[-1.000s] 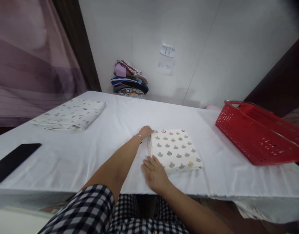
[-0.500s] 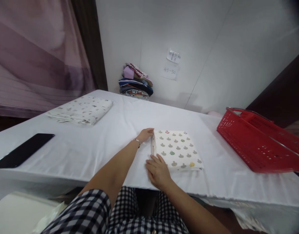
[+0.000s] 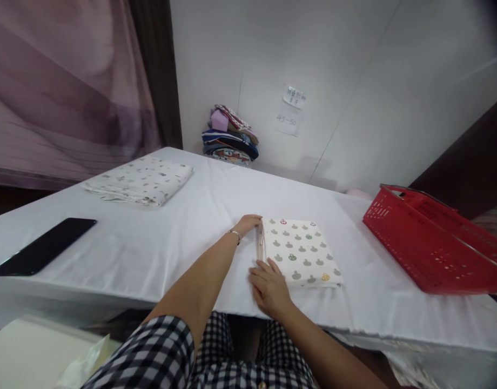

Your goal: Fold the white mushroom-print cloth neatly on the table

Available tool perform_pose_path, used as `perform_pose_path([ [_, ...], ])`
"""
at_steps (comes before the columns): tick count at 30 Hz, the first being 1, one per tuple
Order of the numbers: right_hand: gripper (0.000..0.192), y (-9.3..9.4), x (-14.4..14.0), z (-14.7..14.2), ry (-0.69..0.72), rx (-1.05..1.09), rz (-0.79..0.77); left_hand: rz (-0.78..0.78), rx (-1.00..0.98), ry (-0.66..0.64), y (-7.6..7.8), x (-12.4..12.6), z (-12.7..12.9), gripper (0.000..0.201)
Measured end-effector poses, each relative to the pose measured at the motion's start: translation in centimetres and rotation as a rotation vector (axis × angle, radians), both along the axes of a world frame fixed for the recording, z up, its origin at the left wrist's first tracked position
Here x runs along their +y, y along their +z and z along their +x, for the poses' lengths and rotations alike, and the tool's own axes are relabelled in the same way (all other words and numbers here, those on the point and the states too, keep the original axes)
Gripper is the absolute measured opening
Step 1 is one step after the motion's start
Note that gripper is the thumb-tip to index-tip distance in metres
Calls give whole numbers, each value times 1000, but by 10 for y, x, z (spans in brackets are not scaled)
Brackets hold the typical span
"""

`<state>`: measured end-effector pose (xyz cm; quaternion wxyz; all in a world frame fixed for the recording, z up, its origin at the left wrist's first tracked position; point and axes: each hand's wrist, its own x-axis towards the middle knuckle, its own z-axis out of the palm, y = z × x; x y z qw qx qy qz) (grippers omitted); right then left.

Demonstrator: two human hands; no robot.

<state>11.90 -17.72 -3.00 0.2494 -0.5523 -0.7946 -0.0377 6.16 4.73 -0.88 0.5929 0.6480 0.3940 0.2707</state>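
Observation:
A folded white cloth [image 3: 303, 251] with grey, mushroom-like prints and a few coloured ones lies flat on the white-covered table [image 3: 228, 189] in front of me. At its far left corner, the fingers of my left hand [image 3: 248, 222] are closed on the edge. My right hand [image 3: 270, 286] rests at the near left corner, its fingers stretched out and slightly apart, touching the cloth's edge. Between the two hands the layered left side of the fold shows.
Back left on the table lies another folded printed cloth [image 3: 145, 181]. A black flat panel [image 3: 44, 246] is at the left edge. To the right stands a red basket [image 3: 430, 243]. Several folded fabrics [image 3: 230, 138] are stacked by the wall, below paper notes [image 3: 289, 121].
The whole view has shifted slightly, so things appear a little further right. Both hands keep their places at the left edge of the cloth, which looks unchanged.

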Motion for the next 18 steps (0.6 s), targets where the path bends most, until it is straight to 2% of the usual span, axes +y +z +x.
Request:
perform_pose_path([
  [7,27,-3,0,1,-15,-50,-10,11,35,18,-2,1,3,28],
  [14,27,-2,0,0,-12,-43,-19,101,146,147,-6,-3,6,22],
  [18,27,-1,0,0,-13,-35,-23,135,224,166,-7,-4,10,21],
])
